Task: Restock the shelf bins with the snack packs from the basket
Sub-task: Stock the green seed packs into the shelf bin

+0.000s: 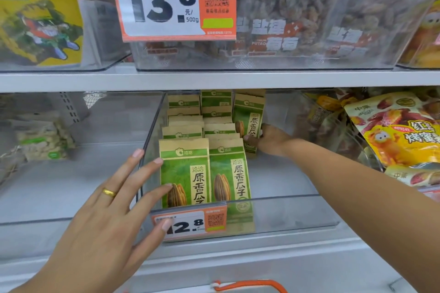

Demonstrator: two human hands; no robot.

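A clear plastic shelf bin [285, 211] on the lower shelf holds several green and tan sunflower seed packs in two rows, the front pack [185, 173] standing upright. My left hand [114, 209] lies flat with straight fingers against the bin's front left corner. My right hand [266, 138] reaches deep into the bin and grips one upright seed pack [247, 116] at the back of a third row. An orange basket handle [250, 285] shows at the bottom edge; the basket itself is out of view.
A price tag reading 12.8 [190, 223] hangs on the bin's front. The bin to the left [47, 140] holds a pale snack bag. The right bin holds yellow and red bags [400, 131]. The upper shelf carries clear bins and a 13.8 tag [166, 0].
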